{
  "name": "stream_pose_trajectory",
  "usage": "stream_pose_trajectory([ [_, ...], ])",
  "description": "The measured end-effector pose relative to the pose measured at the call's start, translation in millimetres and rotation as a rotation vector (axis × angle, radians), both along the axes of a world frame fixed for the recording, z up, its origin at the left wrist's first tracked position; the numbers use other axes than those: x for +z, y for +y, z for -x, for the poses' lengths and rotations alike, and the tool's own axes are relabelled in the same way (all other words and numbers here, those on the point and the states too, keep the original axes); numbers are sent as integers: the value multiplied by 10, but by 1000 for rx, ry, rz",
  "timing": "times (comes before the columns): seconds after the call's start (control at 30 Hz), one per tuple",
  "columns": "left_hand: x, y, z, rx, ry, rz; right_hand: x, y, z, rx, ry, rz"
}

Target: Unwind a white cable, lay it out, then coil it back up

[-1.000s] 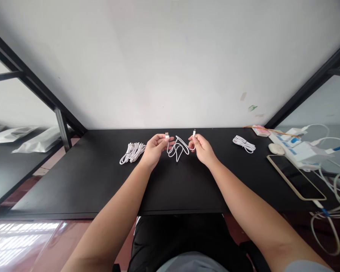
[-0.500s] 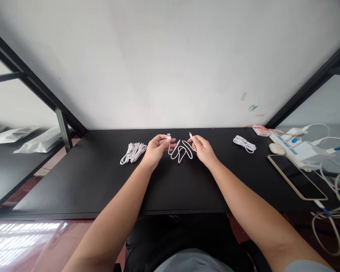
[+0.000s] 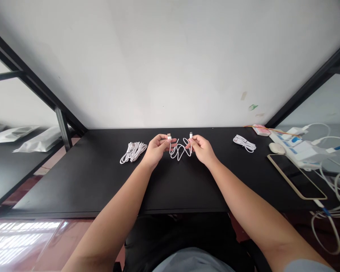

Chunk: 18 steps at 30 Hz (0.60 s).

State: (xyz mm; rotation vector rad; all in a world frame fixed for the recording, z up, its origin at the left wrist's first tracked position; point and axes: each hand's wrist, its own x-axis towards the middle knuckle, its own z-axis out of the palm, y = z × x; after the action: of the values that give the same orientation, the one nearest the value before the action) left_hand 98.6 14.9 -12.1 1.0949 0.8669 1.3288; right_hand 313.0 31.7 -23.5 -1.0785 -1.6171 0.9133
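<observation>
A white USB cable [image 3: 180, 154] lies loosely looped on the black desk between my hands. My left hand [image 3: 155, 150] pinches its larger USB plug, whose metal end points up and away from me. In my right hand [image 3: 201, 149] is the cable's smaller plug, pinched between thumb and fingers with its tip also pointing away. Left of my left hand rests a pile of coiled white cables [image 3: 133, 152]. Farther right, apart from my right hand, lies one bundled white cable [image 3: 244, 143].
The black desk [image 3: 82, 173] runs along a white wall. At the right are a phone [image 3: 297, 176] plugged into a cable, a white rounded case [image 3: 277, 148], and a power strip [image 3: 286, 141] with chargers and tangled cords. Plastic bags [image 3: 41, 139] lie on another surface at left.
My right hand has turned the smaller plug from a slant to nearly upright, its fingers shifting slightly left. My left hand has hardly moved.
</observation>
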Motion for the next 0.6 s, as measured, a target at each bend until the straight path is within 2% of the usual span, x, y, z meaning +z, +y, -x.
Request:
stream_pose_trajectory([
  [0.37, 5, -2, -2, 3, 6, -1, 61, -47, 14, -15, -15, 4],
  [0.6, 8, -4, -5, 9, 15, 6, 37, -34, 17, -13, 26, 30],
])
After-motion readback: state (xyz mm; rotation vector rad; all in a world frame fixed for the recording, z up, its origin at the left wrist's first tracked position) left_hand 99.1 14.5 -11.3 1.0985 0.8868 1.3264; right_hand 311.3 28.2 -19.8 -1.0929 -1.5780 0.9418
